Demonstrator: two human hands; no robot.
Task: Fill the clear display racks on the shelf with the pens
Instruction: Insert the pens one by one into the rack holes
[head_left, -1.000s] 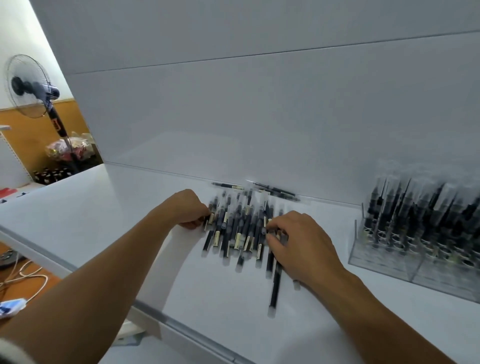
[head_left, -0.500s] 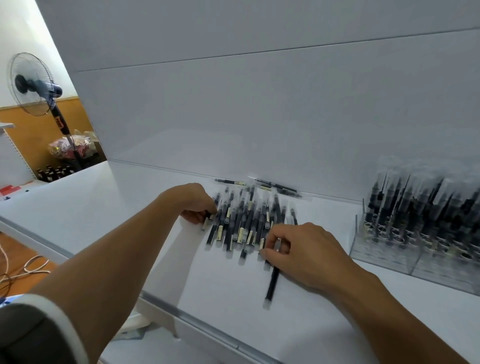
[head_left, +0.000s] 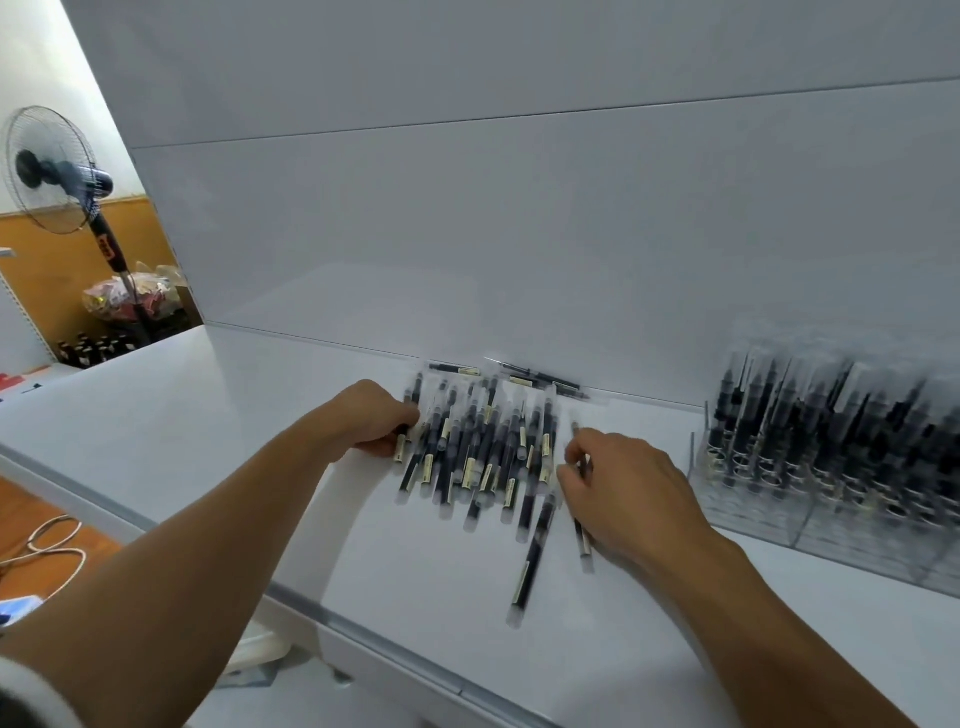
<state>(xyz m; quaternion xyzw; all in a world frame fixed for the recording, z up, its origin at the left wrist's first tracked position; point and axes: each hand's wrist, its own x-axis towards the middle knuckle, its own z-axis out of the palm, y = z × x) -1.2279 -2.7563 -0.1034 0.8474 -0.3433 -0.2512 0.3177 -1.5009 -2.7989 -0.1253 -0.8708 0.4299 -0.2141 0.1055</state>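
While the racks (head_left: 831, 467) at the right end of the shelf (head_left: 727, 634) are already holding many upright pens, a large pile (head_left: 483, 447) is lying flat in the middle of the shelf, waiting to be racked. The job is therefore looking only partly done, perhaps around halfway. The racks are showing blurred, and I cannot tell whether any slots are sitting empty.

The left hand (head_left: 371, 421) is resting at the pile's left edge. Its fingers (head_left: 387, 446) are curling round one or more pens there, seemingly gathering or steadying the heap. The right hand (head_left: 628, 493) is working at the pile's right edge, between pile and racks. Its fingers (head_left: 571, 460) are pinching the upper part of a single pen (head_left: 584, 540) that is running back under the palm.

A stray pen (head_left: 532, 558) is lying just beside it, reaching nearer the shelf's front edge than the heap. A few back pens (head_left: 519, 375) are lying crosswise against the wall, behind the pile.

Judging from this, the person is picking out the next pen to carry across to the racks. The whole pile, the stray pen and the back pens are all waiting to go upright into the racks.
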